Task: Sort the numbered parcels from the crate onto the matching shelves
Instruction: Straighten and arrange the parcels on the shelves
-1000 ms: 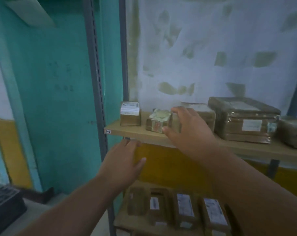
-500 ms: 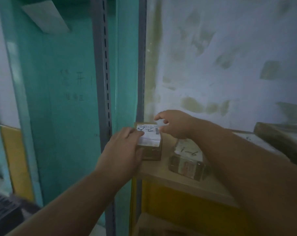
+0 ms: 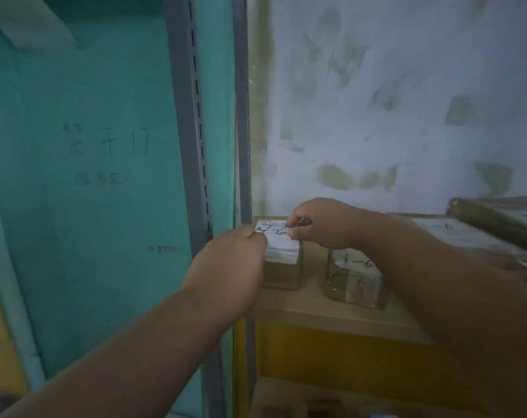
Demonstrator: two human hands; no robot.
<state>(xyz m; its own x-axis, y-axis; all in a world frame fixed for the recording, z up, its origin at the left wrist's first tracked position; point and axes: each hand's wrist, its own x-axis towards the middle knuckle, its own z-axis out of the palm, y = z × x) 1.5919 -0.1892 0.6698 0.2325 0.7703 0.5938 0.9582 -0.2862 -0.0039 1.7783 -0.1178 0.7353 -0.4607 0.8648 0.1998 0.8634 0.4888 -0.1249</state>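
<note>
a small brown parcel [image 3: 283, 267] with a white label marked 1-6 stands upright at the left end of the shelf [image 3: 331, 312]. the left hand [image 3: 229, 267] and right hand [image 3: 322, 224] each pinch its top, one grip per side.

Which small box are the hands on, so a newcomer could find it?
Find the grey upright post beside the teal wall, then the wooden shelf to its right. The box is the one nearest the post. Unlike the tape-wrapped box next to it, a white label covers its top, and both hands touch it.
</note>
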